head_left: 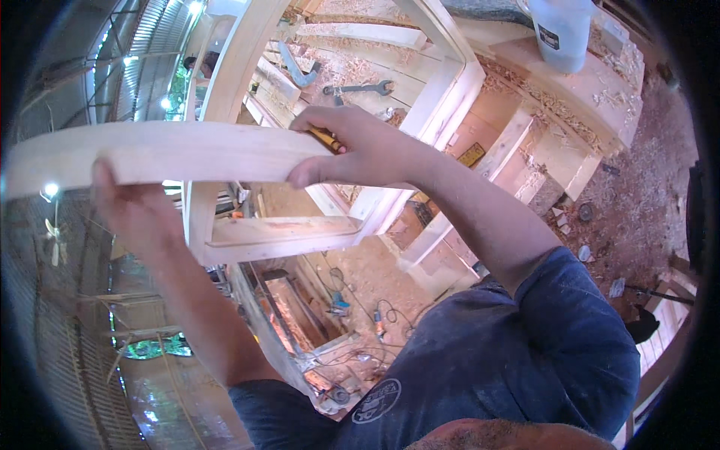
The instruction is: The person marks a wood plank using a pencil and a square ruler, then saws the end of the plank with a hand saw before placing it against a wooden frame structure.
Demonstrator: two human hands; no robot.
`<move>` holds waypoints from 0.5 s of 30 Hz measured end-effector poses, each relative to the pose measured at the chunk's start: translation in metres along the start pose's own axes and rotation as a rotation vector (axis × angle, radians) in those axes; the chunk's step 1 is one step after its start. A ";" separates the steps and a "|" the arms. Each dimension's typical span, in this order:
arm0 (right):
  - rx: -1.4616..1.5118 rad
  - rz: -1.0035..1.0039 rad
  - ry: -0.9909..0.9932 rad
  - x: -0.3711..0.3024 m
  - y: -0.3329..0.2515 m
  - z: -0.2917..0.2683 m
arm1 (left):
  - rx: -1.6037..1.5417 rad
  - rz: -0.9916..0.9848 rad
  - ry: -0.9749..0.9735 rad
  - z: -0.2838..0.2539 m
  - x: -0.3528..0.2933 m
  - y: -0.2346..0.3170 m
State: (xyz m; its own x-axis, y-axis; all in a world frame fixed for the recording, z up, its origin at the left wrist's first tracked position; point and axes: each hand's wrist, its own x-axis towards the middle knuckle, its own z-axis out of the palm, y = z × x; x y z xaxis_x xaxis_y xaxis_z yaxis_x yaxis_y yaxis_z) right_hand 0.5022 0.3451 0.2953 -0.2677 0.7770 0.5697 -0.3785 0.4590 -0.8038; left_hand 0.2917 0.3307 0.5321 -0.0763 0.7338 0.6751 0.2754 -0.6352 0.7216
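Observation:
A long pale wooden board (157,154) runs across the upper left, held up in front of me. My left hand (131,206) grips its lower edge from behind. At the board's right end my right hand (360,146) clasps it, thumb underneath, with a small yellow-and-black tool (327,139) pinched between its fingers. Behind the board stands a pale wooden frame (277,236) with curved rails.
A workbench (390,75) strewn with wood shavings carries a spanner (360,88) and a grey bent bar (296,71). A translucent plastic jug (562,30) stands at the upper right. Cables and small tools (352,307) lie on the dirt floor below.

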 end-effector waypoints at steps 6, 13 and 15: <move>-0.494 -0.076 -0.032 -0.077 -0.028 -0.005 | 0.472 -0.064 0.356 -0.103 -0.146 0.003; -0.941 0.223 -0.240 -0.217 -0.002 -0.038 | -0.601 -1.037 0.152 -0.053 -0.379 -0.078; -0.977 0.427 -0.368 -0.245 0.010 -0.040 | -0.709 -1.297 0.198 -0.061 -0.442 -0.127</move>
State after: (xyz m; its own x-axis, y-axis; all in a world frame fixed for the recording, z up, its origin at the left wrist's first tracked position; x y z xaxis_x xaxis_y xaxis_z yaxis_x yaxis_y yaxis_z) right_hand 0.5997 0.1761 0.1408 -0.5150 0.8511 0.1025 0.6192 0.4520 -0.6421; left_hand 0.2318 0.0724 0.1510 -0.0386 0.8585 -0.5113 -0.5917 0.3927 0.7041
